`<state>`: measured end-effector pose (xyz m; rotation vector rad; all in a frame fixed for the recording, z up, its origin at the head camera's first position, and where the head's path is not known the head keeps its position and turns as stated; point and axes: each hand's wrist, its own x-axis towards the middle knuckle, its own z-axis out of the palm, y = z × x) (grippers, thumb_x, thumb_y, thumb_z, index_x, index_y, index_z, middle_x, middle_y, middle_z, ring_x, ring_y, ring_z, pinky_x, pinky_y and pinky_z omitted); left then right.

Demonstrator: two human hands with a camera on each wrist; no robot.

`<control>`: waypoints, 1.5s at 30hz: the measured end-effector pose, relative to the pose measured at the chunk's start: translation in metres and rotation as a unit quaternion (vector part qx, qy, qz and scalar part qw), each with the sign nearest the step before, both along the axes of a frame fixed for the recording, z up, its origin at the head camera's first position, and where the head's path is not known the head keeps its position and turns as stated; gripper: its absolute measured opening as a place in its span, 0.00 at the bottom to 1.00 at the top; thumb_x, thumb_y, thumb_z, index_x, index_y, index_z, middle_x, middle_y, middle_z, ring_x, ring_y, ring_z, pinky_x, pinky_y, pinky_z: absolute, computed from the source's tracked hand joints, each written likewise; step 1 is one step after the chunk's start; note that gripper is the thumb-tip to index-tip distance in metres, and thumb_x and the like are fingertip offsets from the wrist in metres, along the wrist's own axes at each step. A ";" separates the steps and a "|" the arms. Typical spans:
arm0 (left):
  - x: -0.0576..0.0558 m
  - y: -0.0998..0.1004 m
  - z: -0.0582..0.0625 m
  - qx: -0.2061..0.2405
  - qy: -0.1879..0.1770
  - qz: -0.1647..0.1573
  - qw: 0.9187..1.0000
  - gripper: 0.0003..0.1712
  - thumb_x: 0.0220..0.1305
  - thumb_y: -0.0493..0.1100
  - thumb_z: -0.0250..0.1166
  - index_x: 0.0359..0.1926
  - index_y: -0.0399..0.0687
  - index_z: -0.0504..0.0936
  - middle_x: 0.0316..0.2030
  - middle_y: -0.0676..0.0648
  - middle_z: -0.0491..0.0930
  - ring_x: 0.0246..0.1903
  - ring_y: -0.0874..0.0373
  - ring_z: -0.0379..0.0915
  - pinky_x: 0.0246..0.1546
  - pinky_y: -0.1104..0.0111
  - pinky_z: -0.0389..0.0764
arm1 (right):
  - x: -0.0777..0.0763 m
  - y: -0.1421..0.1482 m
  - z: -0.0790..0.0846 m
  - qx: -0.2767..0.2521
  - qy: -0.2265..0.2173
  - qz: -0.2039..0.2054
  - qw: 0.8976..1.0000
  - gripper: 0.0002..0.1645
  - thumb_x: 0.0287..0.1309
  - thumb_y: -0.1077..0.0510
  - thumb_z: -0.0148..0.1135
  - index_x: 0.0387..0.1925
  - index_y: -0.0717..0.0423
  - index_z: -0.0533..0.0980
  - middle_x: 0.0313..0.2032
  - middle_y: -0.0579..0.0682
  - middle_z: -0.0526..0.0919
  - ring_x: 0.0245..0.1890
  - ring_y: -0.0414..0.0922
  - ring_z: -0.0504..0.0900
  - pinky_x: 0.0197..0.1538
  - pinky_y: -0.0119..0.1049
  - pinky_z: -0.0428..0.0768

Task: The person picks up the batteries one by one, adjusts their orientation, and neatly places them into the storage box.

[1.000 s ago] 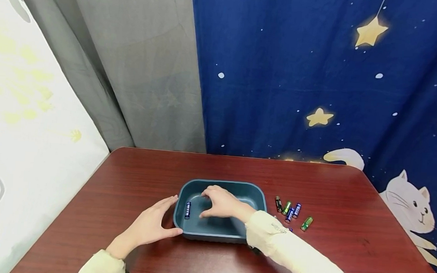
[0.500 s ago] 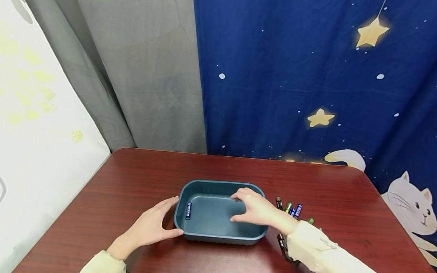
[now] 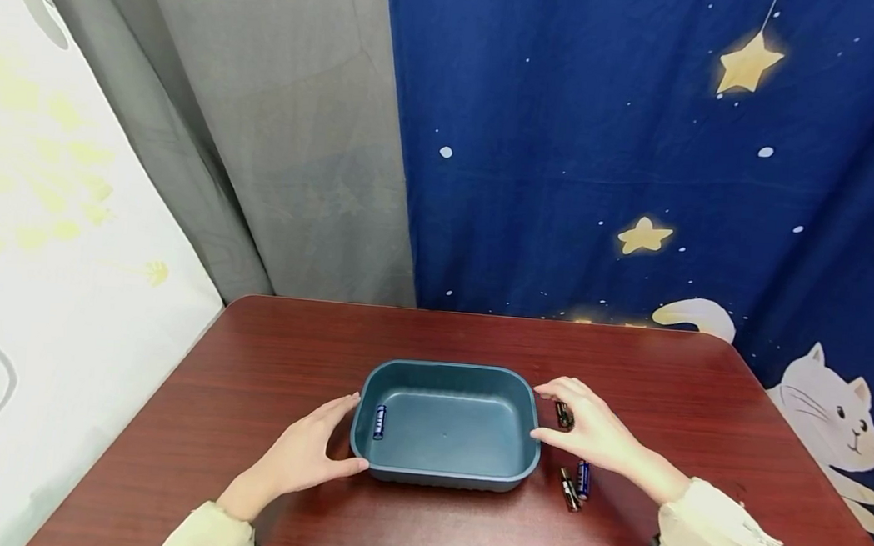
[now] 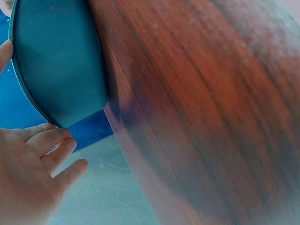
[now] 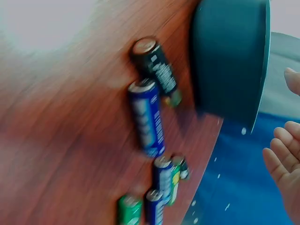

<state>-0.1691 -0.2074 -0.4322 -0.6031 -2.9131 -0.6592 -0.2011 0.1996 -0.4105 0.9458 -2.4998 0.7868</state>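
Note:
A dark teal plastic bin (image 3: 447, 477) sits on the table, with one blue battery (image 3: 379, 422) lying inside near its left wall. My left hand (image 3: 298, 457) has thumb and fingers spread at the bin's left side, fingertips right at the rim. At the right rim is my right hand (image 3: 596, 429), thumb and fingers apart with nothing between them. A black battery (image 3: 569, 491) and a blue battery (image 3: 583, 480) lie in front of that hand, while another black battery (image 3: 563, 414) shows behind it. In the right wrist view, a green battery (image 5: 130, 211) lies near more blue ones.
The reddish-brown wooden table (image 3: 290, 339) extends on all sides of the bin. Behind it hang a grey curtain (image 3: 280, 130) and a blue star-patterned curtain (image 3: 535, 145). A white patterned cloth (image 3: 88, 327) hangs at the left.
My right hand has moved right, from inside the bin out to its right rim, now covering part of the battery group. My left hand has stayed at the left side.

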 end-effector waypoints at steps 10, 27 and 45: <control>0.001 0.001 0.000 0.008 0.001 0.001 1.000 0.50 0.43 0.66 0.67 0.65 0.48 0.63 0.61 0.49 0.65 0.60 0.53 0.62 0.53 0.54 0.70 | 0.012 0.052 -0.013 0.001 -0.011 -0.095 0.995 0.31 0.34 0.52 0.75 0.44 0.55 0.76 0.36 0.43 0.77 0.33 0.41 0.73 0.34 0.37 0.77; 0.001 0.001 0.000 0.014 0.014 0.001 1.000 0.49 0.43 0.64 0.68 0.64 0.47 0.64 0.61 0.48 0.66 0.59 0.53 0.63 0.53 0.54 0.70 | 0.029 0.081 -0.041 0.044 -0.080 -0.216 0.972 0.31 0.33 0.45 0.75 0.37 0.62 0.77 0.33 0.49 0.78 0.33 0.46 0.76 0.38 0.44 0.75; 0.001 0.001 -0.001 0.015 0.000 0.001 1.000 0.50 0.44 0.66 0.66 0.64 0.46 0.64 0.61 0.48 0.66 0.59 0.52 0.62 0.53 0.54 0.69 | 0.026 0.086 -0.052 0.073 -0.122 -0.251 0.957 0.19 0.34 0.49 0.73 0.27 0.54 0.76 0.26 0.45 0.74 0.29 0.42 0.71 0.32 0.39 0.72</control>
